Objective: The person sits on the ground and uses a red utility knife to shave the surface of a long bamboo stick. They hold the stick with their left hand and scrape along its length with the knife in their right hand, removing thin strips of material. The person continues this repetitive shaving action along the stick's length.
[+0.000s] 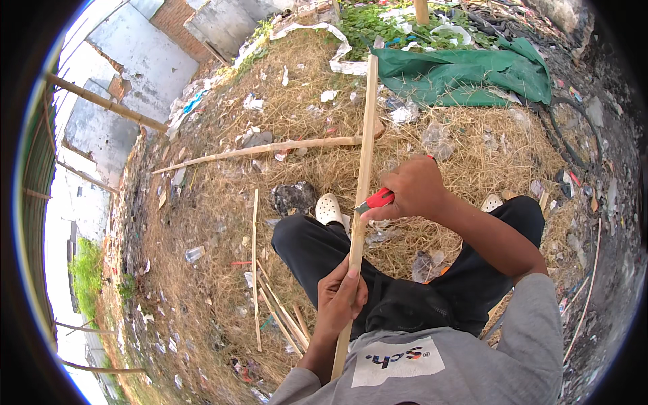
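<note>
1. The left hand [341, 297] is clamping its fingers around the near part of a long pale strip [368, 128], its thumb lying along the upper face.
2. The right hand [415, 187] is gripping a red-handled cutter [378, 198], fingers clamped on the handle. The blade end is pointing left, over the strip's middle; whether it is touching, I cannot tell.
3. The strip is running from the person's grey shirt [466, 368] past the left knee [297, 239], its far end reaching the left edge of a green sheet [466, 77].
4. A cream clog [329, 209] is showing just left of the strip, and a dark lump [294, 198] is sitting left of that.
5. Near left, several thin strips [255, 270] are lying on dry grass [202, 229].
6. Farther off, a slender pole [270, 147] is lying crosswise, its right end meeting the long strip in view.
</note>
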Demonstrator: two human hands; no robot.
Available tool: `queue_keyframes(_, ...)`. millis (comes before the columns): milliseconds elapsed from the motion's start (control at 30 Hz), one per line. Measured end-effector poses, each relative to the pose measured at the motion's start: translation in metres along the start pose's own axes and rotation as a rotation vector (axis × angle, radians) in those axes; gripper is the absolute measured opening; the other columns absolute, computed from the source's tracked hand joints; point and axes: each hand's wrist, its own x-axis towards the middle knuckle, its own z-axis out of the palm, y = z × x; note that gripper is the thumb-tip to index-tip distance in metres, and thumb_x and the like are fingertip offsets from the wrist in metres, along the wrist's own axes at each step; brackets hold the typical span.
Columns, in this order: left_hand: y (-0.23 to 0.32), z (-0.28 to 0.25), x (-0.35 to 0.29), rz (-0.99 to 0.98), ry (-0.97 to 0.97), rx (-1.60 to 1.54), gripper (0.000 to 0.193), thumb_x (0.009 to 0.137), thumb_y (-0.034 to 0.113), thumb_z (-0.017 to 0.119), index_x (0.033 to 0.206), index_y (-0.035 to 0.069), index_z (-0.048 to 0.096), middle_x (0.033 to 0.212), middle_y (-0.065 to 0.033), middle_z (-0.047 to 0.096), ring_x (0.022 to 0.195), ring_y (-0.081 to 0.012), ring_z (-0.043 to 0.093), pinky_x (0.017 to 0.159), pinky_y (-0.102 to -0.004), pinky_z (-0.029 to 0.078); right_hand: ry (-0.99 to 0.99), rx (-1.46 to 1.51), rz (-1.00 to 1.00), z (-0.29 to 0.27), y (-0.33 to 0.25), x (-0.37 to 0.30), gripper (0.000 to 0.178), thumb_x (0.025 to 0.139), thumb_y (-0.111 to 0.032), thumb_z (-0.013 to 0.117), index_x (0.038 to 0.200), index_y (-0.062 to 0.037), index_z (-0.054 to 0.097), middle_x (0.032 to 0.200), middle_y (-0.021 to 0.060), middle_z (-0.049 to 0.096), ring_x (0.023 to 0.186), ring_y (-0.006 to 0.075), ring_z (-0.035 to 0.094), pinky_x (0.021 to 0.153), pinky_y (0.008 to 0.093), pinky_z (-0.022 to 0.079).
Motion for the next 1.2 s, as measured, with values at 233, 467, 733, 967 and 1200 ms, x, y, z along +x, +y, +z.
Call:
queue_keyframes(233,0.005,0.003,0.002,-0.006,0.02,0.057,0.045,0.103,0.022,0.043,0.142,-0.002,0.041,0.055,-0.0003,0.046,0.039,-0.005,0.037,0.04,-0.019,0.033,0.043,-0.03,-0.036,0.008,0.009,0.005,0.078,0.065,-0.086,0.056,0.046,-0.0106,0.053,0.038,0.0041,0.04,0.033,0.0215,0.044,0.037,0.0344,0.034)
queue_keyframes(467,0.002,-0.003,0.001,0.0,0.004,0.033,0.043,0.104,0.022,0.043,0.143,0.003,0.043,0.057,0.0005,0.048,0.04,-0.0037,0.039,0.037,-0.0173,0.031,0.049,-0.03,-0.036,0.013,0.015,0.008,0.076,0.064,-0.084,0.059,0.047,-0.0112,0.05,0.04,0.0044,0.04,0.035,0.0226,0.044,0.038,0.0352,0.034)
queue_keyframes(733,-0.004,0.0,-0.004,-0.05,0.015,0.044,0.045,0.103,0.022,0.044,0.141,-0.003,0.042,0.053,-0.0006,0.045,0.039,-0.0049,0.038,0.041,-0.0198,0.033,0.015,-0.11,0.111,0.01,0.042,0.011,0.072,0.068,-0.082,0.059,0.05,-0.0117,0.06,0.042,0.0056,0.046,0.036,0.0245,0.049,0.038,0.036,0.037)
queue_keyframes(967,-0.009,0.003,-0.017,-0.096,-0.04,0.048,0.043,0.103,0.023,0.045,0.142,0.002,0.044,0.056,0.0002,0.048,0.042,-0.0039,0.039,0.041,-0.0188,0.032,0.022,-0.255,0.345,0.006,0.091,0.015,0.068,0.075,-0.077,0.057,0.056,-0.0125,0.065,0.045,0.0069,0.052,0.042,0.024,0.056,0.041,0.0368,0.042)
queue_keyframes(1200,-0.007,0.006,-0.043,-0.195,-0.069,0.125,0.043,0.103,0.023,0.044,0.141,0.001,0.045,0.054,0.0009,0.047,0.042,-0.0033,0.039,0.04,-0.0186,0.031,0.016,-0.305,0.597,-0.012,0.143,0.021,0.071,0.079,-0.08,0.049,0.061,-0.0135,0.069,0.048,0.0092,0.055,0.046,0.026,0.058,0.043,0.0374,0.044)
